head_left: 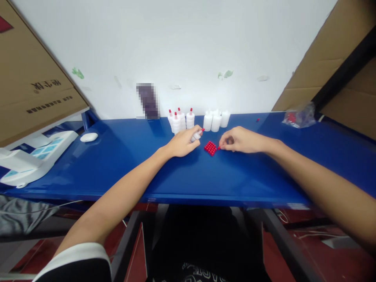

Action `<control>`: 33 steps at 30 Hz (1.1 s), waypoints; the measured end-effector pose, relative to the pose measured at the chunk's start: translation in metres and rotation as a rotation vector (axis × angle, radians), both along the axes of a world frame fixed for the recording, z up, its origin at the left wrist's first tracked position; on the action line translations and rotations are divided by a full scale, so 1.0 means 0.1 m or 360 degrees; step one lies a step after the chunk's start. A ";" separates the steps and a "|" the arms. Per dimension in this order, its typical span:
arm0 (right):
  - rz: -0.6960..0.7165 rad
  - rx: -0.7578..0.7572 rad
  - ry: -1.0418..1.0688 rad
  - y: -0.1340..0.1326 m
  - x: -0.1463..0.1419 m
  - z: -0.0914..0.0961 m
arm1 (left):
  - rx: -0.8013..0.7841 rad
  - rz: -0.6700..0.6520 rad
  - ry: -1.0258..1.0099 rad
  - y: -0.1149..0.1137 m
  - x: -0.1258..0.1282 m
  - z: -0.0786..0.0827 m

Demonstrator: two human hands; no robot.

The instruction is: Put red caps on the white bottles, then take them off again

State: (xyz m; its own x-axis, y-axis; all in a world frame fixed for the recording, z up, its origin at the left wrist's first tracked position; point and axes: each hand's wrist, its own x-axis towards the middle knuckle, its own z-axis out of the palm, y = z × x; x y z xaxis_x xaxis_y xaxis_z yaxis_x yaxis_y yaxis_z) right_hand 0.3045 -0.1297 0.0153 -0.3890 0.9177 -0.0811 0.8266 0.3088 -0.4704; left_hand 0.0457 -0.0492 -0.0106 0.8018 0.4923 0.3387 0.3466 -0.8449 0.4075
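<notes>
My left hand (185, 141) is closed around a small white squeeze bottle (196, 136), tilted so its red-capped tip points up and to the right. My right hand (235, 140) pinches at a small red cap (219, 148) by the right corner of a tight block of red caps (210, 148) on the table. Behind my left hand stand several white bottles with red tips (179, 121), upright. To their right is a cluster of white bottles (216, 120) that show no red tips.
The blue table (123, 164) runs up to a white wall. A clear plastic bag (299, 116) with red pieces lies at the back right, and a loose red piece (257, 120) nearby. At left are a white lamp-like device (44, 152), a white oval object (89, 137) and a cardboard sheet (41, 70).
</notes>
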 end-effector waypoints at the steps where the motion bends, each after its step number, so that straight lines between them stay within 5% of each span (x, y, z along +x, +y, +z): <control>1: 0.0017 0.0039 -0.0004 0.00 -0.01 0.00 | 0.0010 -0.0003 0.0012 0.00 0.00 0.00; 33: 0.0034 0.0060 0.0018 -0.06 -0.13 -0.02 | 0.0093 0.0035 0.0143 0.04 -0.02 -0.03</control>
